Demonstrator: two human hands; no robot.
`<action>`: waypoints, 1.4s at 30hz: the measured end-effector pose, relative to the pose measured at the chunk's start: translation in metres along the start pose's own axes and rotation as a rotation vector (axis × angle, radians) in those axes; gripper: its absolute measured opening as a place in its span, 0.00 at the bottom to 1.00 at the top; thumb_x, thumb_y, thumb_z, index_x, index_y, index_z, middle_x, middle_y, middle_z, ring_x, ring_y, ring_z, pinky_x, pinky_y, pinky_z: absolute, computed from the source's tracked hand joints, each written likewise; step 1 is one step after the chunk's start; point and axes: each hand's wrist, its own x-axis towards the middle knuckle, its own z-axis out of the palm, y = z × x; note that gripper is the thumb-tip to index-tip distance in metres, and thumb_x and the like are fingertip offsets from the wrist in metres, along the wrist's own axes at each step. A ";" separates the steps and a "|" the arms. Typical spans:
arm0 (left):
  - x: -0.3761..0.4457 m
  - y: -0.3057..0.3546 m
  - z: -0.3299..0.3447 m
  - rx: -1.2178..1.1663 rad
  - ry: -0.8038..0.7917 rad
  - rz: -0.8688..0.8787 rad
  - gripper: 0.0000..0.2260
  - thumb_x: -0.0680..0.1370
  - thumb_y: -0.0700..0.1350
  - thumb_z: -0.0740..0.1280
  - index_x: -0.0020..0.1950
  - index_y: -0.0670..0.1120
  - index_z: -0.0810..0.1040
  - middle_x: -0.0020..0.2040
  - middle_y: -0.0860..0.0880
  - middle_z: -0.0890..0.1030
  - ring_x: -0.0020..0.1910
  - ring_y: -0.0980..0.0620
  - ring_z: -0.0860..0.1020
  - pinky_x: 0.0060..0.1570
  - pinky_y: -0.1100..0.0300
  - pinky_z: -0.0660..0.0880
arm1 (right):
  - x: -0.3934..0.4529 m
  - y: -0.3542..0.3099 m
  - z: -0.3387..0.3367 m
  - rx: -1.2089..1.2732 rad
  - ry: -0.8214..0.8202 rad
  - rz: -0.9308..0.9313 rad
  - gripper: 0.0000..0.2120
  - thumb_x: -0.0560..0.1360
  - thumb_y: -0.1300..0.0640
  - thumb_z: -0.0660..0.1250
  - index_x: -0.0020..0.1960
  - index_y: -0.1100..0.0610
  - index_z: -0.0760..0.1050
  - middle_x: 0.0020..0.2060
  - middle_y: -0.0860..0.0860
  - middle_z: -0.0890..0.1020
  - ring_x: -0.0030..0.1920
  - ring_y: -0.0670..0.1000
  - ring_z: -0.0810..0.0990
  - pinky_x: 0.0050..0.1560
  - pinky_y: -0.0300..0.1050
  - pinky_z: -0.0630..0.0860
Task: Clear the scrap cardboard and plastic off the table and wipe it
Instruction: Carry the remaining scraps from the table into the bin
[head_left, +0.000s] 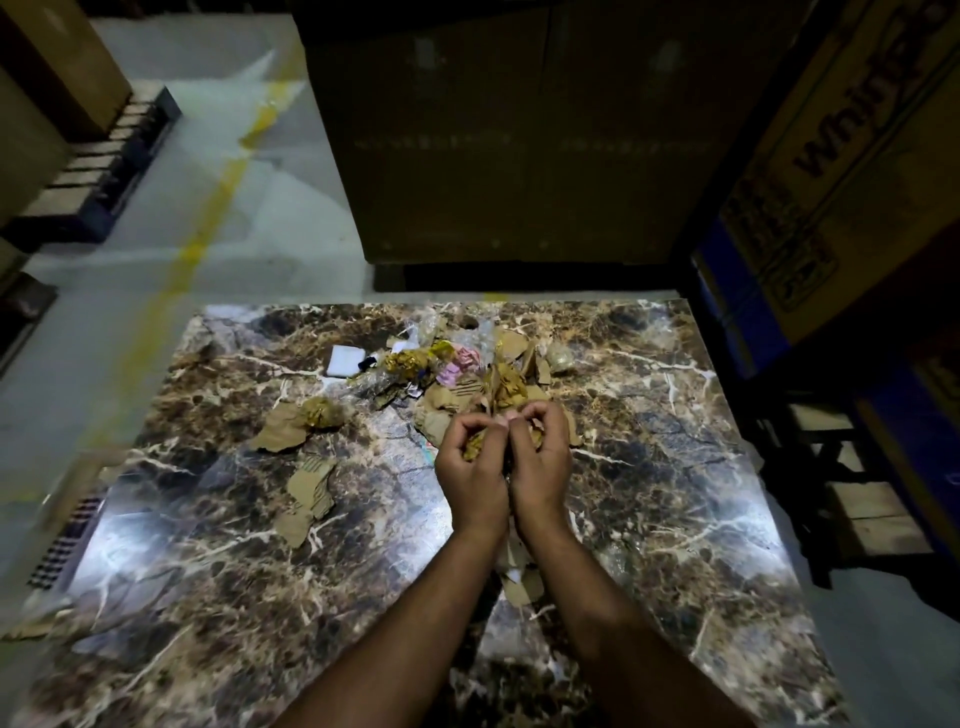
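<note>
Both hands are pressed side by side, fingers curled round a bundle of scrap (498, 400): the left hand (470, 467) and the right hand (540, 462) clutch torn cardboard and crumpled bits together above the marble table (675, 467). More cardboard pieces (306, 488) lie to the left, and a heap of plastic and paper (441, 358) sits just beyond, near a white block (345, 360).

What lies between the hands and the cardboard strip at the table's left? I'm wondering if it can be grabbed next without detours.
Nothing visible. Bare marble table lies between the left hand, the right hand and the cardboard strip. Both hands already grip gathered scraps, so they are full.
</note>
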 end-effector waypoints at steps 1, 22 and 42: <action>-0.001 0.004 -0.001 -0.012 -0.001 0.023 0.07 0.71 0.51 0.70 0.42 0.49 0.76 0.44 0.47 0.80 0.48 0.43 0.79 0.52 0.40 0.76 | 0.000 -0.004 -0.001 0.025 -0.008 0.001 0.06 0.80 0.59 0.67 0.52 0.51 0.71 0.47 0.43 0.76 0.44 0.37 0.77 0.44 0.36 0.72; 0.001 0.059 -0.026 -0.147 0.001 0.023 0.09 0.79 0.39 0.70 0.40 0.47 0.83 0.43 0.48 0.86 0.48 0.50 0.83 0.52 0.51 0.78 | -0.028 -0.049 0.016 0.277 -0.168 -0.026 0.11 0.81 0.52 0.61 0.60 0.54 0.64 0.51 0.49 0.74 0.49 0.45 0.75 0.48 0.32 0.73; -0.020 0.078 -0.119 -0.249 0.364 0.313 0.08 0.79 0.47 0.65 0.52 0.47 0.82 0.49 0.54 0.85 0.52 0.55 0.82 0.53 0.59 0.77 | -0.094 -0.083 0.087 0.413 -0.532 -0.137 0.11 0.79 0.48 0.64 0.45 0.55 0.76 0.41 0.50 0.81 0.45 0.50 0.79 0.49 0.48 0.75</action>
